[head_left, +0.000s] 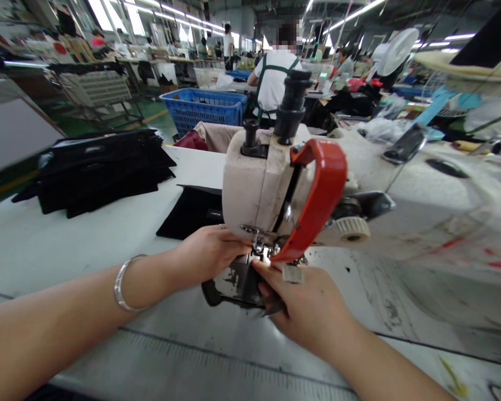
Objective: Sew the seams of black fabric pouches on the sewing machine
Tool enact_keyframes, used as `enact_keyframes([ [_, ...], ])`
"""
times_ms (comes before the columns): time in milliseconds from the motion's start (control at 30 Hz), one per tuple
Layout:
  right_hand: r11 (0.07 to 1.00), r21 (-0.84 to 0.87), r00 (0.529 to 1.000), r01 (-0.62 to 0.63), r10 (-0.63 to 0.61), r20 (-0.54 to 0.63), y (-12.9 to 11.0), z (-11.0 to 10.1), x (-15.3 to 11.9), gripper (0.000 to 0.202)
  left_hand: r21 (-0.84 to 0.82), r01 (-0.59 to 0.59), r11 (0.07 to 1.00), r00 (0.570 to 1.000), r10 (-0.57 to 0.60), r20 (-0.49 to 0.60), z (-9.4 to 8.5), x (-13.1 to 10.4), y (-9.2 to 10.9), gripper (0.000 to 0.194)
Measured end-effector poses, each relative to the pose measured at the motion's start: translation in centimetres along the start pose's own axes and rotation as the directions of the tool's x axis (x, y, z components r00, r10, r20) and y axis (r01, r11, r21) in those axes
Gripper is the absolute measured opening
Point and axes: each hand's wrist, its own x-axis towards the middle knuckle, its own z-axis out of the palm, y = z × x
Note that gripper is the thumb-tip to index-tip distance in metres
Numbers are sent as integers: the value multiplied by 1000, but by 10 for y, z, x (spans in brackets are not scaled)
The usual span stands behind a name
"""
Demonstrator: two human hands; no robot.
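A sewing machine head (250, 178) with a red guard (328, 189) stands over the work. Close to its presser foot (258, 245), my left hand (209, 250) has its fingers pressed together, their tips partly hidden by the machine. Just behind that hand, a black fabric piece (187, 214) with a small label lies flat and runs under the head. My right hand (307, 298) is in front of the needle area, index finger stretched to the foot and other fingers curled on a dark fabric edge (271, 301). A dark metal plate (231, 281) sits between my hands.
A stack of black fabric pieces (104, 167) lies on the white table (108, 245) at left. Behind it stand a blue basket (209, 108) and a wheeled rack (94, 89). A person in white (271, 83) sits ahead. Ruler markings (217, 356) cross the table front.
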Motion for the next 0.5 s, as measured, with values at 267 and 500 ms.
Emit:
enact_keyframes([
  [267,1000,-5,999,-25,25,39,0,-2,-1,40,28,60,998,998,-60,-18,-11,4,13,25],
  [500,999,21,999,-34,33,36,0,-5,-3,38,101,96,990,995,-98,22,-11,7,25,23],
])
